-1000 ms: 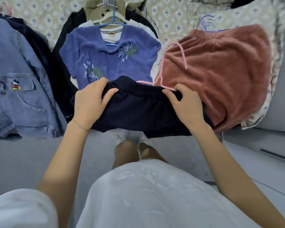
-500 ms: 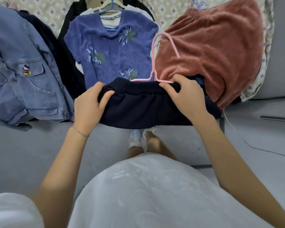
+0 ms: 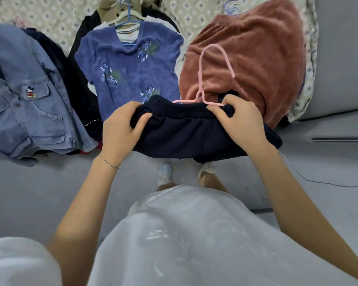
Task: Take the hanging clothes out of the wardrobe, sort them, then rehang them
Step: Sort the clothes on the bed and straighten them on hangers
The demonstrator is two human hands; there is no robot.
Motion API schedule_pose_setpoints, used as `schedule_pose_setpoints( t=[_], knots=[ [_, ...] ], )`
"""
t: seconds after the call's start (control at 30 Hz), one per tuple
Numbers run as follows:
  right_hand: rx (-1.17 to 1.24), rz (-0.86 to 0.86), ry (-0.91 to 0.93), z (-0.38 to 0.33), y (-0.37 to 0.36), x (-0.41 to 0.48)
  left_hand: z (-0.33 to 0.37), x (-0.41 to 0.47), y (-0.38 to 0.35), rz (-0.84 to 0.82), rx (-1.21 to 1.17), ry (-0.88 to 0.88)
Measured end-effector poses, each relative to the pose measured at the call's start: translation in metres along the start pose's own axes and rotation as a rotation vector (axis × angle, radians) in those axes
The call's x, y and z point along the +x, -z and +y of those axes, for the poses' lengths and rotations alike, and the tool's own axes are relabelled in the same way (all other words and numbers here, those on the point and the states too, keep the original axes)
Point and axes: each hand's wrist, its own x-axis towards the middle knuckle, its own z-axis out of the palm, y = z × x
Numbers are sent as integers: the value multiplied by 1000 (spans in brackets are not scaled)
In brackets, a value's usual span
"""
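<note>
The left hand (image 3: 122, 129) grips the left end of the waistband of a pair of navy shorts (image 3: 184, 137), thumb on the near face and fingers curled over the top edge. The right hand (image 3: 242, 122) pinches the right end of the waistband, its fingertips closed on the fabric where the bottom bar of a pink hanger (image 3: 199, 79) meets it. The shorts are held in the air between the two hands, in front of the person and above their white shoes (image 3: 164, 174). The hanger's hook stands up behind the waistband.

Behind the shorts, clothes lie spread on a patterned bedspread (image 3: 50, 15). A blue top (image 3: 132, 75) with stitched leaves lies straight ahead on a blue hanger (image 3: 129, 19), on top of other garments. A rust-red fleecy garment (image 3: 256, 58) lies to the right, just behind the hook. A denim jacket (image 3: 25, 89) lies to the left, with dark clothing (image 3: 77, 83) between it and the blue top. A thin bracelet (image 3: 110, 164) circles the left wrist. A cable (image 3: 329, 183) runs across the grey floor at right.
</note>
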Motion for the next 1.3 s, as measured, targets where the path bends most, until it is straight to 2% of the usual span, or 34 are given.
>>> schedule_pose_setpoints(
  t=[0.17,0.33,0.6,0.93,1.3],
  knots=[
    [44,17,-28,49,51,9,64,18,-40,19,-46,-42],
    [24,63,-45,91,108,27,125,39,-87,134,-69,-92],
    [-60,173,2,106,162,55,172,61,-119,192,-240,12],
    [-67,234,38,115,176,130,183,140,-134,232,-280,50],
    [-79,319,61,120,143,283,134,300,-170,151,-335,129]
  ],
)
